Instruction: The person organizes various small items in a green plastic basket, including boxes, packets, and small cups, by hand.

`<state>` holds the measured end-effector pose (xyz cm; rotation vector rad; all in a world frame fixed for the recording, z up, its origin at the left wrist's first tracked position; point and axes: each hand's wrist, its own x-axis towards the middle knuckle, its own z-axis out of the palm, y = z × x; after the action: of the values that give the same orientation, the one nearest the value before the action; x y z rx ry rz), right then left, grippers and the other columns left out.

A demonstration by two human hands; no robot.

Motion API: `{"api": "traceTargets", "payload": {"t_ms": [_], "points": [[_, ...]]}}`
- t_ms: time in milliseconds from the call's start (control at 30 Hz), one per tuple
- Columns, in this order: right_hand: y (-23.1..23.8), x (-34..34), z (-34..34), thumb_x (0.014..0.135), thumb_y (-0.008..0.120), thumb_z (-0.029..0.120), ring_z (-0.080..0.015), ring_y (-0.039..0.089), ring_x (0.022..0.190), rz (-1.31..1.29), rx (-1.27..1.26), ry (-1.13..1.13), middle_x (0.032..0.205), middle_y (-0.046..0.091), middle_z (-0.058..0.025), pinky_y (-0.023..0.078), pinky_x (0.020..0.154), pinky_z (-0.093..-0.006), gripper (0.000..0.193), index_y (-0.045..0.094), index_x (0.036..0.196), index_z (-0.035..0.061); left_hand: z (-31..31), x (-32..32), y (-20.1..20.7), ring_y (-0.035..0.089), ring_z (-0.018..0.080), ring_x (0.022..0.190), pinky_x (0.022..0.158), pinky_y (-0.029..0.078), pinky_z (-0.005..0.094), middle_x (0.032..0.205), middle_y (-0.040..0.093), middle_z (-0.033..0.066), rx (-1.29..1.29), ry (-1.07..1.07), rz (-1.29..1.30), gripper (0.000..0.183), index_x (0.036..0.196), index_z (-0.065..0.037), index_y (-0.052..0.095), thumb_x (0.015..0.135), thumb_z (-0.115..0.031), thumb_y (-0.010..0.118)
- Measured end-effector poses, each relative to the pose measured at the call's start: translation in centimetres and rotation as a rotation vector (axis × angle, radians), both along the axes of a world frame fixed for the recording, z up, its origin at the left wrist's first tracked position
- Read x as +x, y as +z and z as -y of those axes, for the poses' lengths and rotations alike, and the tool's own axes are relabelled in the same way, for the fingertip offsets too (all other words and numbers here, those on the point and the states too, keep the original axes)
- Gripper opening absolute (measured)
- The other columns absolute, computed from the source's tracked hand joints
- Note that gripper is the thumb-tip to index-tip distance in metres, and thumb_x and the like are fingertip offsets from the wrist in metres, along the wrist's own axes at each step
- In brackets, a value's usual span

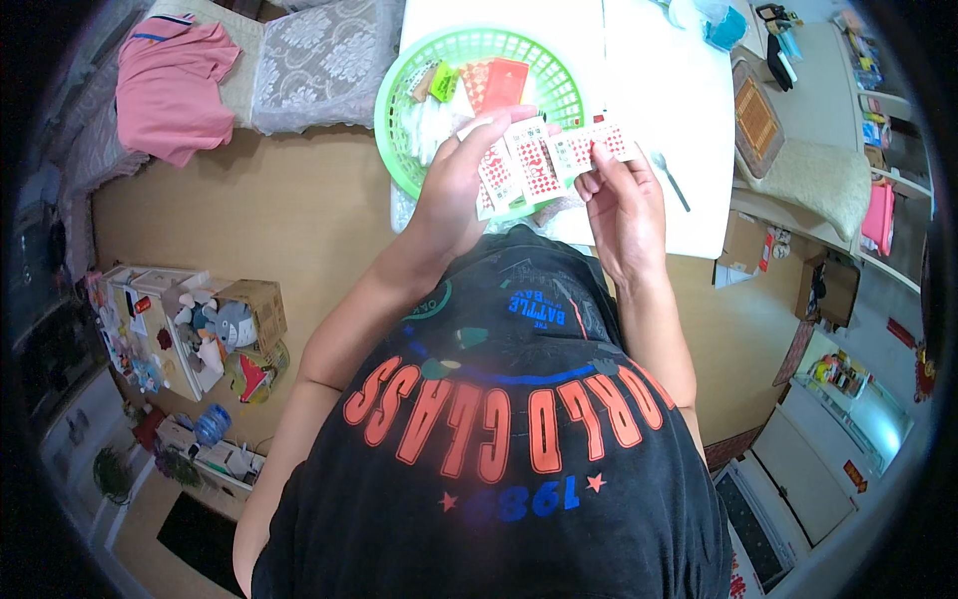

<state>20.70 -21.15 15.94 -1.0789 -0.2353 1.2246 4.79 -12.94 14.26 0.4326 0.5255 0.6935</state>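
Note:
Above the front part of a light-green plastic basket, my left hand holds a fan of flat white packets printed in red and green. Between the thumb and fingers of my right hand is another packet of the same look, tilted sideways. Its left end meets or overlaps the fan. In the basket lie a red packet, an orange-patterned packet, a yellow-green packet and whitish plastic wrapping. My hands hide part of the contents.
The basket stands on a white table, and a spoon lies to its right. Teal and clear containers are at the table's far right. A patterned cushioned seat adjoins on the left, with a pink garment beyond.

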Motion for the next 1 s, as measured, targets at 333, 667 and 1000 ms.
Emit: {"api": "traceTargets", "payload": {"t_ms": [333, 667, 1000], "points": [[-2.5, -1.1, 0.4, 0.091, 0.070, 0.015, -0.0156, 0.060, 0.087, 0.542, -0.160, 0.294, 0.103, 0.064, -0.0096, 0.047, 0.081, -0.0275, 0.018, 0.061, 0.089, -0.0012, -0.3, -0.3, -0.3, 0.061, 0.0300, 0.117, 0.102, 0.050, 0.0406, 0.130, 0.057, 0.0237, 0.092, -0.013, -0.049, 0.043, 0.136, 0.009, 0.045, 0.098, -0.011, 0.038], [-1.9, -0.6, 0.2, 0.096, 0.062, 0.015, -0.0104, 0.060, 0.089, 0.275, -0.127, 0.464, 0.107, 0.066, -0.0077, 0.048, 0.076, -0.0247, 0.040, 0.049, 0.130, -0.0024, -1.4, -1.0, -1.3, 0.060, 0.0295, 0.120, 0.102, 0.051, 0.0411, 0.135, 0.053, 0.0246, 0.197, -0.165, -0.013, 0.048, 0.144, 0.008, 0.037, 0.098, -0.003, 0.047], [1.3, 2.9, 0.0, 0.097, 0.048, 0.014, -0.0158, 0.060, 0.091, 0.586, -0.034, 0.510, 0.102, 0.065, -0.0070, 0.048, 0.082, -0.0343, 0.029, 0.055, 0.123, 0.0014, -2.4, -1.1, -0.7, 0.056, 0.0336, 0.125, 0.105, 0.049, 0.0476, 0.138, 0.050, 0.0290, -0.026, -0.213, -0.114, 0.052, 0.143, 0.010, 0.036, 0.106, -0.027, 0.041]]}}
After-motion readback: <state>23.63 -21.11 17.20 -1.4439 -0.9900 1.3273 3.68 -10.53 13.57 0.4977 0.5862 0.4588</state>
